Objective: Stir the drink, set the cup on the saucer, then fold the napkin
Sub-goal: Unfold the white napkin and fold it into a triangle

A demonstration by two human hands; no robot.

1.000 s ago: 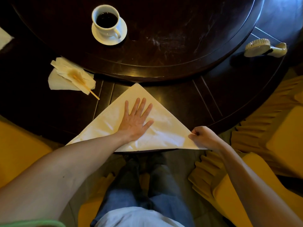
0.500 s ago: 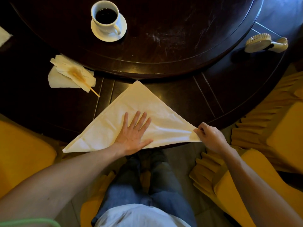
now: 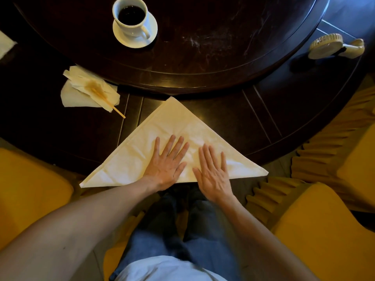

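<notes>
A: Start at the left. What is on the table point(image 3: 223, 122)?

B: At the far left edge there is a white scrap point(image 3: 5, 45), cut off by the frame. Nearer in lies a crumpled paper tissue point(image 3: 81, 92) with a brown stain, and a thin wooden stirrer point(image 3: 110, 103) rests across it, its tip poking out onto the dark wood.

A: And the drink?

B: The cup point(image 3: 130, 18) holds dark liquid and stands on the saucer point(image 3: 149, 35), handle turned toward the person and to the right. Both sit on the raised round centre of the table, well apart from the hands.

A: Where is the napkin?

B: The napkin point(image 3: 172, 122) lies flat on the lower ring of the table, at the near edge, folded into a triangle. Its point aims away toward the raised centre, and its long edge runs along the table's rim in front of the person.

A: The hands?

B: Both lie on it, palms down. The left hand point(image 3: 167, 165) presses the middle with fingers spread and flat. The right hand point(image 3: 213, 173) lies just beside it, fingers straight, also flat on the cloth. Neither grips anything.

A: Further right?

B: A small cream hand fan point(image 3: 334, 46) lies on the table's outer ring. Yellow chairs point(image 3: 324, 230) stand on both sides, and blue trousers point(image 3: 162, 236) show below.
</notes>
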